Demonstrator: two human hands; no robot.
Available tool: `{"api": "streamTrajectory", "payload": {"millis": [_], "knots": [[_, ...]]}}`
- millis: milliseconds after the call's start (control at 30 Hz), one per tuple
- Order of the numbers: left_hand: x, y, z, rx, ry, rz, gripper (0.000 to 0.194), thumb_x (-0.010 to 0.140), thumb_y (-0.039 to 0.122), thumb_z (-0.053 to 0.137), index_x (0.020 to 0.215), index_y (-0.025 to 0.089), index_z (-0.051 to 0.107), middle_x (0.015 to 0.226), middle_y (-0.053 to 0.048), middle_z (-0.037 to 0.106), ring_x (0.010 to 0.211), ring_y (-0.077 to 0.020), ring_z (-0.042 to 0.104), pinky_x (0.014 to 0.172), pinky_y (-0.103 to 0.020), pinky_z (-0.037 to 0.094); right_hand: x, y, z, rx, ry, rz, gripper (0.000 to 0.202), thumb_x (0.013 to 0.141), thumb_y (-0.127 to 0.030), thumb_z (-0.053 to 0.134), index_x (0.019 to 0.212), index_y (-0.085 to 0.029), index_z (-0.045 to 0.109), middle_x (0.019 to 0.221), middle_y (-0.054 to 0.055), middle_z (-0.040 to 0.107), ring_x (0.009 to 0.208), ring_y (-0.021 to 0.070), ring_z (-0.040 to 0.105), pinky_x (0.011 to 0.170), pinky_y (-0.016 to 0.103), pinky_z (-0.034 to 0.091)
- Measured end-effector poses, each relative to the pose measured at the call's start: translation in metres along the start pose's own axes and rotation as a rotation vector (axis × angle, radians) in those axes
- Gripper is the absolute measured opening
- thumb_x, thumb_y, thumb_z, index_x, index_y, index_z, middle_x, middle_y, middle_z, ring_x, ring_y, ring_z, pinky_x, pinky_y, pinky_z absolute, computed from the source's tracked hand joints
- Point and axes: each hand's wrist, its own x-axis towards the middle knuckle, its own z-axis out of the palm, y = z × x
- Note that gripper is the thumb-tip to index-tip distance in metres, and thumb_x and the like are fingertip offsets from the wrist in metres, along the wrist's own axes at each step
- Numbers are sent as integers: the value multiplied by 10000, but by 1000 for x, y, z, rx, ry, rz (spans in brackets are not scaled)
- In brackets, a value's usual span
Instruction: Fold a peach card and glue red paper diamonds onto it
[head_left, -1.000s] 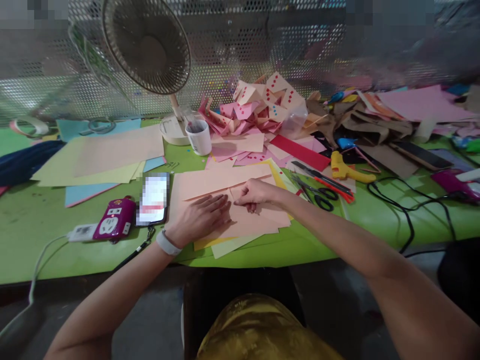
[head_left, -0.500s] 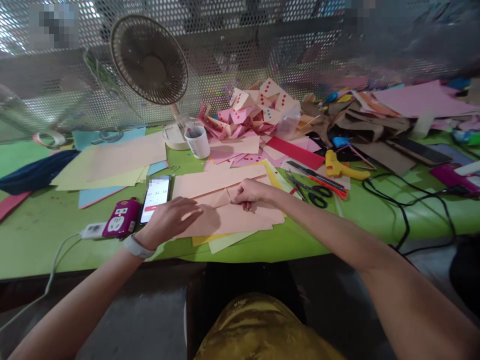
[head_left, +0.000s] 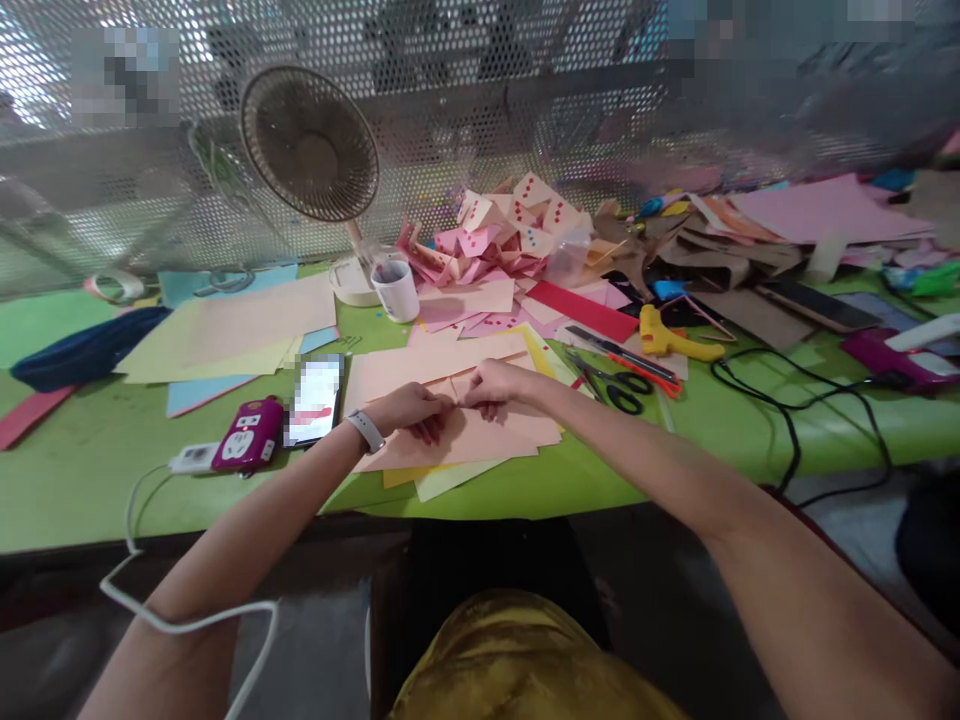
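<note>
A stack of peach paper [head_left: 495, 437] lies at the middle of the table, with yellow sheets [head_left: 459, 480] showing under its edges. A small folded peach piece [head_left: 453, 388] sits on the stack between my hands. My right hand [head_left: 491, 388] is closed, with thumb and fingers pinching the folded piece. From the left, my left hand [head_left: 412, 408] reaches the same piece, its thumb and index finger pressed together at the edge. The other fingers of both hands are curled over the stack, and the fingertips partly hide the fold.
Black scissors [head_left: 622, 388], a utility knife [head_left: 626, 360] and a yellow glue gun [head_left: 679, 340] lie right of the stack. Left are a phone [head_left: 315, 400] and a purple power adapter [head_left: 249, 435]. Behind stand a white cup [head_left: 396, 292], a fan [head_left: 311, 145] and folded papers [head_left: 517, 225].
My left hand has moved right and closed its fingers at the folded piece. My right hand stays pinched there. The camera view has shifted slightly.
</note>
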Motion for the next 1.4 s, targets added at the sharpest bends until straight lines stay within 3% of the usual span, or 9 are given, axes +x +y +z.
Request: {"api": "streamTrajectory", "payload": {"millis": [233,433,633,700,833,933,1133,1267,1400], "knots": [[-4,-7,-6,44,34,-12,459,750,555,648,525,156,617,490,-54,652,415,-129,556,472,-255,440,2,1,0,5,-7,15,232,718,-307,759,634,-134,628,466,28,626,446,146,610,431,233,537],[-20,-33,-26,53,32,-54,484,685,598,692,531,142,641,492,-66,645,426,-128,556,472,-248,429,6,3,2,-14,22,24,241,735,-234,748,585,-139,584,447,11,608,426,120,595,436,205,520],[-34,-46,-40,66,65,-60,533,685,655,678,572,137,641,517,-76,662,427,-131,572,442,-230,406,8,12,2,39,29,-45,286,743,-330,759,612,-153,576,490,13,621,432,120,584,456,226,506],[-39,-42,-42,11,99,2,540,712,673,647,614,141,641,524,-71,666,425,-127,572,430,-220,393,3,12,-2,13,109,-122,300,784,-385,720,649,-156,582,512,14,619,451,116,580,469,224,483],[-43,-33,-42,-144,245,137,516,753,662,617,670,153,613,602,-73,698,485,-125,608,455,-207,409,-8,11,-10,-304,476,-240,273,774,-445,707,776,-185,620,671,18,674,583,134,603,515,229,397],[-37,-27,-41,-164,373,234,488,793,635,588,701,155,605,665,-79,709,560,-143,646,516,-226,456,-10,14,-9,-536,546,-251,247,726,-435,733,749,-206,644,815,21,700,698,157,606,554,241,358],[-5,-17,-41,263,717,458,320,848,477,547,818,176,650,829,-74,718,745,-198,653,683,-305,487,-1,21,-1,-526,461,-228,145,742,-323,712,728,-197,643,814,21,681,712,146,594,573,237,354],[14,-14,-39,492,642,430,329,841,484,543,888,191,687,926,-76,711,827,-227,645,704,-317,468,-2,21,-1,-521,527,-245,273,716,-391,747,860,-194,624,918,43,671,750,152,596,582,235,358],[21,-13,-32,626,599,426,352,806,519,588,911,196,677,959,-79,679,859,-237,627,709,-319,453,0,21,-3,-487,469,-204,201,729,-350,734,809,-201,626,837,16,683,746,151,603,569,228,347]]}}
